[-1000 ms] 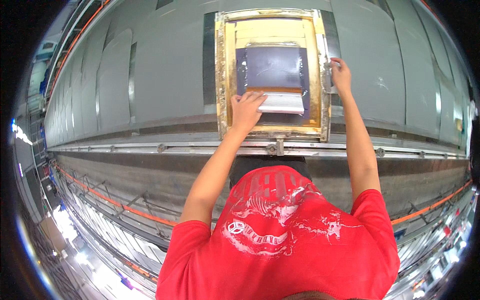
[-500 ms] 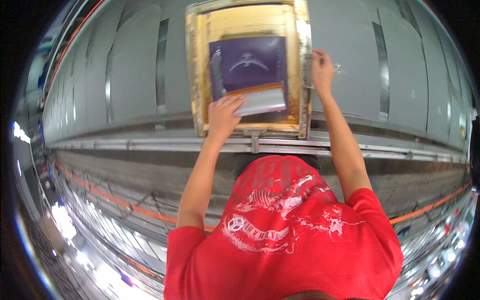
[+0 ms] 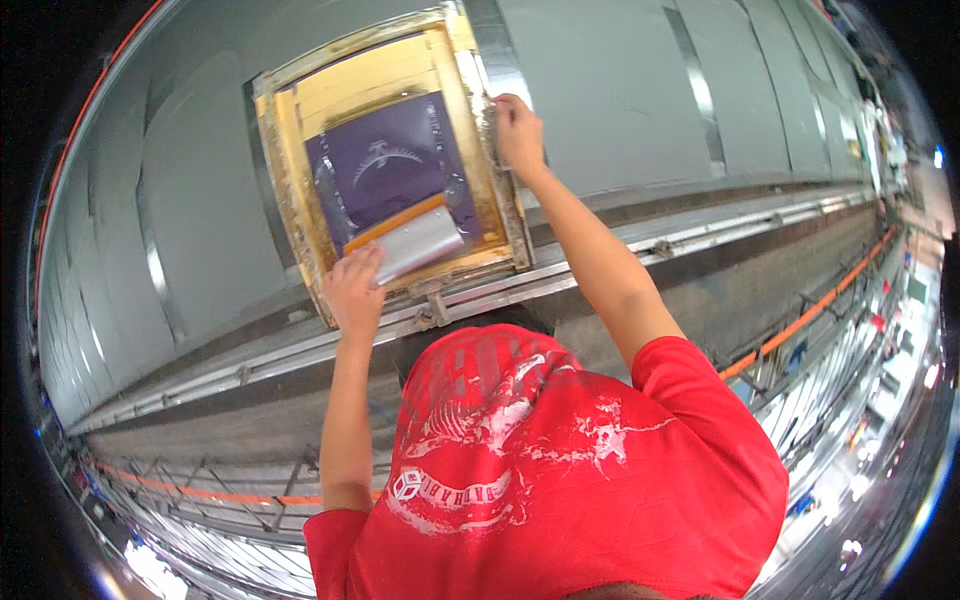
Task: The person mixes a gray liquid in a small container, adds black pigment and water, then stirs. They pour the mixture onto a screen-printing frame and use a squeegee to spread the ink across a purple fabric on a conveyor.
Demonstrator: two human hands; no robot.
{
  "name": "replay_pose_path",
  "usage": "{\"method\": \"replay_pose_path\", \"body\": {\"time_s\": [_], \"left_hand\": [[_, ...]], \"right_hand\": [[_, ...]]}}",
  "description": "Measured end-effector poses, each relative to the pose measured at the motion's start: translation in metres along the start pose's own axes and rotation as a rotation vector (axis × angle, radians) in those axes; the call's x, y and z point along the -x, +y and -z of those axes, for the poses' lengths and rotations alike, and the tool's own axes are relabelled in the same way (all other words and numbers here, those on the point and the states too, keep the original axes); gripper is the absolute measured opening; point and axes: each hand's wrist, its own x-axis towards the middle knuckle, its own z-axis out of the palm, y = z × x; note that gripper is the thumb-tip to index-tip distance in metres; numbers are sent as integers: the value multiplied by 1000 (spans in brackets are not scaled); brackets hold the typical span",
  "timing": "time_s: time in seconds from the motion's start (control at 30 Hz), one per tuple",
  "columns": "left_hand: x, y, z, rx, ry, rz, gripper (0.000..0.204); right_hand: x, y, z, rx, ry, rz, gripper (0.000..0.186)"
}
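A screen-printing frame (image 3: pixel 283 185) with a yellowish border and a dark purple stencil area (image 3: pixel 385 150) lies over the grey surface, tilted in view. White arched artwork shows in the stencil. At the stencil's near end rests a squeegee (image 3: pixel 422 247) with a silvery handle and an orange blade. My left hand (image 3: pixel 354 290) is closed around the squeegee's left end, by the frame's near left corner. With bent fingers, my right hand (image 3: pixel 520 137) grips the frame's right side bar. Its fingertips are partly hidden against the bar.
A long table with grey panels (image 3: pixel 600 100) runs left and right, divided by dark shiny strips (image 3: pixel 697 90). Along its near edge goes a metal rail (image 3: pixel 640 240), where the frame's small bracket (image 3: pixel 432 306) sits. An orange bar (image 3: pixel 815 305) lies beyond the aisle.
The view has turned, so frame, hands and squeegee appear farther left and tilted. A white mark beside my right hand no longer shows. Both hands keep their holds.
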Motion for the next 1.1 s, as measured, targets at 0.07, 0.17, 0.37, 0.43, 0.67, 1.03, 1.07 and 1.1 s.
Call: {"method": "replay_pose_path", "body": {"time_s": [0.07,0.17,0.37,0.43,0.67,1.03,1.07,1.1], "left_hand": [[20,4,1,-32,2,-32,62],[42,13,-1,-39,5,-37,63],[2,-5,-19,-157,-23,-12,65],[-36,-22,-23,-188,-19,-21,60],[-183,-81,-9,-25,-30,-15,38],[-89,-46,-12,-40,-123,37,46],[-72,-39,-10,-23,-128,45,47],[-61,-36,-9,-5,-132,41,48]], "right_hand": [[0,4,-2,76,-55,-70,19],[0,11,-3,111,-20,36,28],[-11,-5,20,379,-317,-71,29],[-14,-25,31,674,-311,166,35],[-21,-92,-20,510,-440,750,44],[89,-74,-6,416,-577,418,50],[102,-76,0,415,-577,422,51],[112,-79,5,442,-598,413,51]]}}
